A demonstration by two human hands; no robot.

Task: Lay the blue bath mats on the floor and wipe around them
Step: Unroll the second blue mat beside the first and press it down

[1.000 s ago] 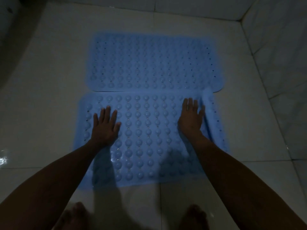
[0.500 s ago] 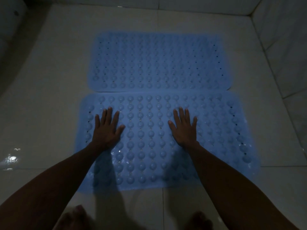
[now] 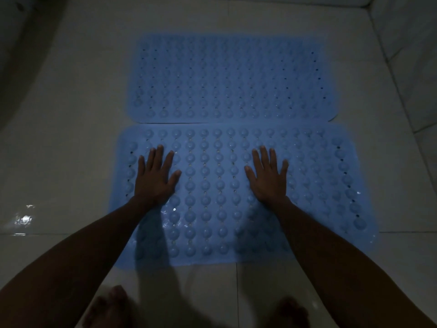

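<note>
Two blue bath mats with rows of round bumps lie flat on the white tiled floor, long edges side by side. The far mat [image 3: 227, 79] sits beyond the near mat [image 3: 217, 209]. My left hand [image 3: 155, 176] rests palm down on the near mat's left part, fingers spread. My right hand [image 3: 268, 178] lies palm down right of the mat's middle, fingers spread too. Neither hand holds anything. The room is dim.
White tiled floor [image 3: 59, 138] surrounds the mats, with a wet glint [image 3: 23, 220] at the left. A tiled wall [image 3: 411, 55] rises on the right. My bare feet [image 3: 111, 308] stand on the floor just in front of the near mat.
The curled right end of the near mat has been flattened out. My right hand moved from that end back toward the mat's middle. My left hand stayed in place.
</note>
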